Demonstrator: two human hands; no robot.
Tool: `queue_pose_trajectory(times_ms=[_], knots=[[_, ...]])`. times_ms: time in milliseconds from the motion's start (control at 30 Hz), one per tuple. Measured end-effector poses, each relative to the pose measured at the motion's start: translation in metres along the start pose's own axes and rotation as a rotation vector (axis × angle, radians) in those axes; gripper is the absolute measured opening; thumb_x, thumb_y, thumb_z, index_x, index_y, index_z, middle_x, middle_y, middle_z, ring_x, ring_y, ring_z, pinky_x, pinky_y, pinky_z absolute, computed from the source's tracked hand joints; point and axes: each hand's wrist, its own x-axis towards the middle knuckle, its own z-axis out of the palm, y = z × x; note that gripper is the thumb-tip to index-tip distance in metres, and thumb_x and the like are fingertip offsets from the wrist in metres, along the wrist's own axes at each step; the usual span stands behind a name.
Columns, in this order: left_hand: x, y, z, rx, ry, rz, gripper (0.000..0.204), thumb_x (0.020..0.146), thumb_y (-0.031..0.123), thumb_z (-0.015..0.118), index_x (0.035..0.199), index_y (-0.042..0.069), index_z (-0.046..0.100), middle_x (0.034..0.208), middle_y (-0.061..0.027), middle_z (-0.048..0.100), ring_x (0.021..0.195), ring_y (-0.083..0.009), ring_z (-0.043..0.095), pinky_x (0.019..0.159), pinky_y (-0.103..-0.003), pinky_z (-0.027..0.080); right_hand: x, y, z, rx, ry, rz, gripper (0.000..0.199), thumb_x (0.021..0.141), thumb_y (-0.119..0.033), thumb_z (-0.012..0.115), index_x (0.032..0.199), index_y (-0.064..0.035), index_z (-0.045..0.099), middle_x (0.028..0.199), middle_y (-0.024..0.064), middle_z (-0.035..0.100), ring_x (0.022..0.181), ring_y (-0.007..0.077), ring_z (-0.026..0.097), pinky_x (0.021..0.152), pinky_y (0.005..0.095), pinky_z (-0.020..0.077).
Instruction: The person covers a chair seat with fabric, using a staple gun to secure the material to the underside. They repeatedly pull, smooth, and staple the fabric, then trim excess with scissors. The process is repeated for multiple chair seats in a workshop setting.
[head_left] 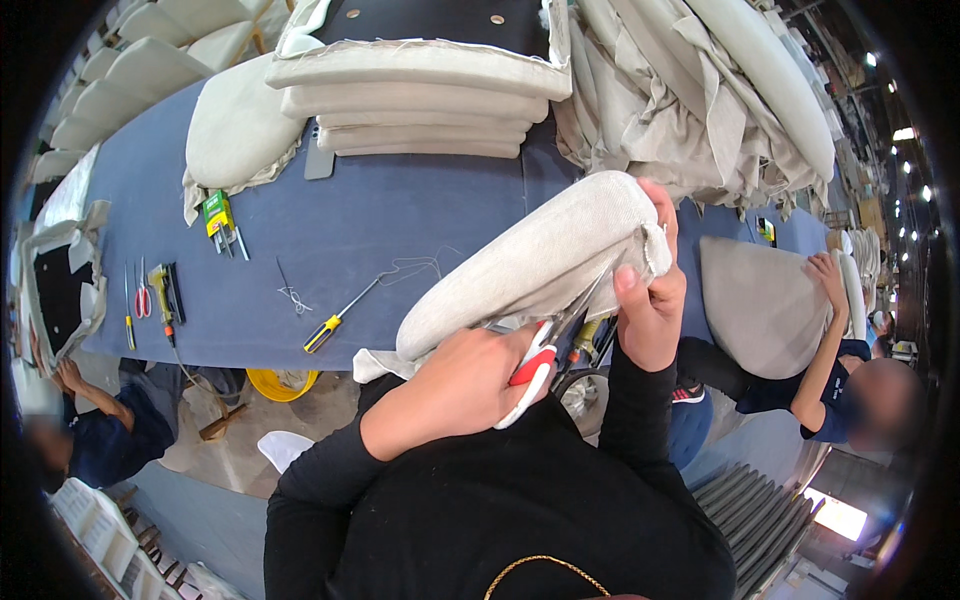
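In front of my body is a padded seat cushion (pixel 520 248) in light beige fabric, tilted on edge, its loose cloth rim facing me. My left hand (pixel 455 385) is closed round scissors (pixel 530 378) with red and white handles. Their metal blades point up and right, against the fabric along the cushion's underside. At the cushion's right end, my right hand (pixel 655 295) grips the fabric edge, thumb on the near side and fingers behind. Part of the scissors is hidden by my left hand.
On the blue table (pixel 250 300) lie a yellow-handled screwdriver (pixel 322 333), loose thread, a green box (pixel 217 215) and a phone (pixel 319 160). Stacked cushions (pixel 420 105) and heaped fabric (pixel 680 100) stand at the back. Co-workers handle pieces at far left and right.
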Motion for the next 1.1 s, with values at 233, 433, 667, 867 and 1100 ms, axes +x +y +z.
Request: queue_pose_trajectory(times_ms=[233, 433, 667, 867, 1100], knots=[[0.004, 0.0, 0.007, -0.017, -0.04, 0.037, 0.02, 0.1, 0.024, 0.073, 0.108, 0.005, 0.073, 0.074, -0.0183, 0.07, 0.068, -0.0408, 0.07, 0.067, -0.046, 0.055, -0.011, -0.008, -0.001, 0.036, -0.008, -0.005, 0.023, 0.099, -0.018, 0.075, 0.101, 0.0044, 0.079, 0.175, 0.0196, 0.034, 0.149, 0.0309, 0.048, 0.122, 0.0411, 0.0334], [0.009, 0.0, 0.011, -0.07, -0.045, 0.029, 0.019, 0.099, 0.022, 0.075, 0.107, 0.005, 0.074, 0.075, -0.0177, 0.07, 0.067, -0.0401, 0.07, 0.067, -0.046, 0.055, -0.014, -0.009, -0.004, 0.065, -0.058, -0.01, 0.024, 0.098, -0.017, 0.075, 0.105, 0.0057, 0.08, 0.176, 0.0204, 0.031, 0.152, 0.0318, 0.044, 0.125, 0.0432, 0.0302], [0.016, -0.008, 0.021, -0.178, 0.015, 0.074, 0.021, 0.1, 0.019, 0.075, 0.113, 0.004, 0.072, 0.083, -0.0192, 0.072, 0.074, -0.0404, 0.072, 0.074, -0.045, 0.056, -0.012, -0.011, -0.01, 0.119, -0.086, -0.001, 0.027, 0.096, -0.02, 0.077, 0.101, 0.0066, 0.079, 0.176, 0.0223, 0.031, 0.152, 0.033, 0.045, 0.126, 0.0452, 0.0286], [0.019, -0.017, 0.026, -0.212, 0.02, 0.102, 0.023, 0.102, 0.021, 0.074, 0.115, 0.003, 0.07, 0.089, -0.0202, 0.072, 0.078, -0.0403, 0.072, 0.076, -0.044, 0.056, -0.013, -0.007, -0.006, 0.158, -0.067, 0.013, 0.027, 0.095, -0.021, 0.078, 0.097, 0.0059, 0.078, 0.175, 0.0253, 0.032, 0.151, 0.0351, 0.045, 0.126, 0.0464, 0.0279], [0.024, -0.01, 0.017, -0.299, 0.011, 0.165, 0.025, 0.105, 0.026, 0.071, 0.112, 0.002, 0.07, 0.088, -0.0209, 0.073, 0.078, -0.0435, 0.07, 0.075, -0.047, 0.055, -0.013, -0.007, -0.008, 0.084, -0.12, -0.013, 0.026, 0.095, -0.021, 0.078, 0.097, 0.005, 0.079, 0.175, 0.0254, 0.033, 0.154, 0.0372, 0.04, 0.127, 0.0489, 0.0257]])
